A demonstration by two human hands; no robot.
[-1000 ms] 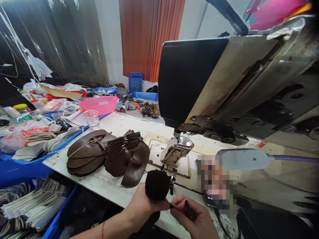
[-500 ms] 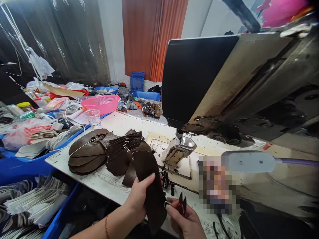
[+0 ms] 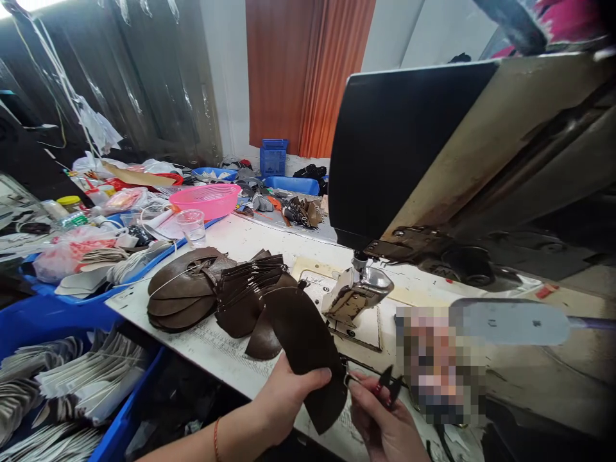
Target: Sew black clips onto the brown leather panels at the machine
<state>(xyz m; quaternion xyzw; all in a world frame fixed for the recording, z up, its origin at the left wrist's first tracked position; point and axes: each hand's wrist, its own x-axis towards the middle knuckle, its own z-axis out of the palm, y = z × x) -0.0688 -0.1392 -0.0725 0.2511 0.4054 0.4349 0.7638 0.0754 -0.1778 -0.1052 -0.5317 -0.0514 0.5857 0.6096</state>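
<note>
My left hand (image 3: 279, 401) grips a curved dark brown leather piece (image 3: 305, 330), its thumb lying across the front face. The piece is tilted, its upper end at the stacked leather. Against its right edge, the fingertips of my right hand (image 3: 385, 423) are pinched together. That same hand holds small thread snips (image 3: 387, 386), blades pointing up and slightly apart. Left of the piece lie a fanned stack of brown leather pieces (image 3: 243, 308) and a pile of rounded brown leather pieces (image 3: 180, 295). Behind my hands is the sewing machine (image 3: 409, 154) with its metal foot (image 3: 360, 289).
The white worktable (image 3: 262, 234) runs beneath the machine. A blue bin (image 3: 120, 410) of pale cut pieces stands at lower left. Farther back are a clear plastic cup (image 3: 191, 228) and a pink basket (image 3: 205, 204). A grey device (image 3: 510, 321) and a pixelated patch (image 3: 433, 366) are at right.
The view has shifted, so the scene sits farther right. The leather piece's lower end has swung right and up. Both hands stay at it, my left thumb now lower along the piece.
</note>
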